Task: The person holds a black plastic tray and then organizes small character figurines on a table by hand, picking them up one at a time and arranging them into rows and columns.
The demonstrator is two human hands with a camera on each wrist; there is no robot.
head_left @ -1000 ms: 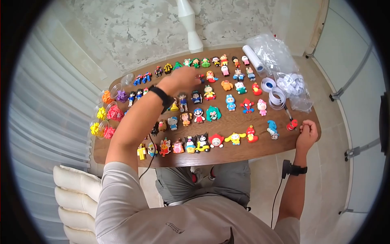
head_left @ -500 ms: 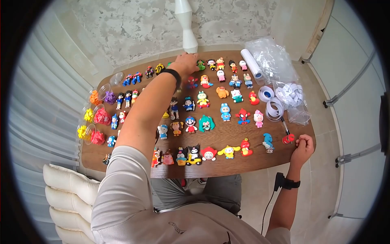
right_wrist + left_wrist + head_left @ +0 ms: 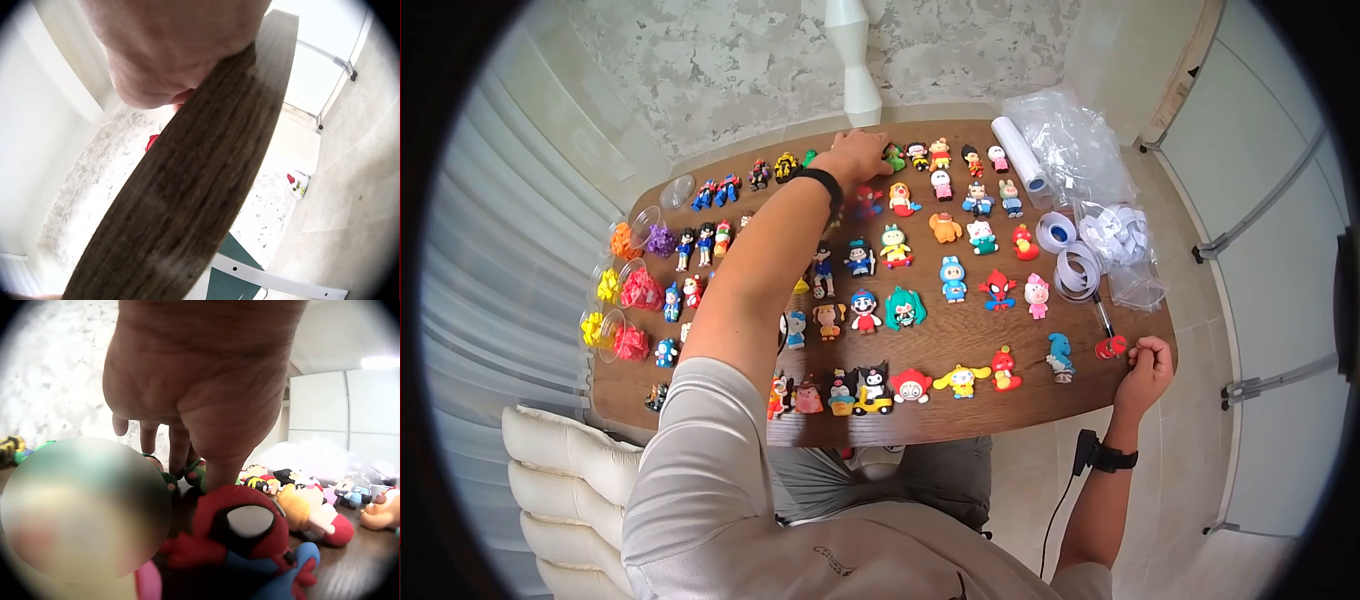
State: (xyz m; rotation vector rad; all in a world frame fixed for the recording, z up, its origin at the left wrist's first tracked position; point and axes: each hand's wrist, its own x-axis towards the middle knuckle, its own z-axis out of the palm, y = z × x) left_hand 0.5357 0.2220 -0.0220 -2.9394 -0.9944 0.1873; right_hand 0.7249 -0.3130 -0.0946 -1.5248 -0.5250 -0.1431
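My left hand [image 3: 855, 155] reaches to the table's back row, its straight fingers pointing down among green figurines. In the left wrist view one green figurine [image 3: 195, 475] is between the fingertips and the thumb. Just in front of the thumb lies a red-and-blue Spider-Man figurine [image 3: 250, 525], large in that view. To the right of the hand another green figurine [image 3: 894, 157] shows. My right hand [image 3: 1148, 368] rests at the table's right edge with loosely curled fingers and nothing seen in it. Beside it lie a small red object [image 3: 1111, 347] and a black pen [image 3: 1104, 318].
Rows of colourful figurines cover the wooden table [image 3: 1020, 420]. At the back right are a white roll [image 3: 1020, 155], clear plastic bags [image 3: 1070, 140] and rolls of tape [image 3: 1078, 270]. Clear cups [image 3: 643, 222] and piles of yellow, orange, red and purple pieces stand at the left.
My left hand has moved from around the Spider-Man figurine to the green figurines at the back. My right hand stays at the table edge. The head view has shifted slightly.
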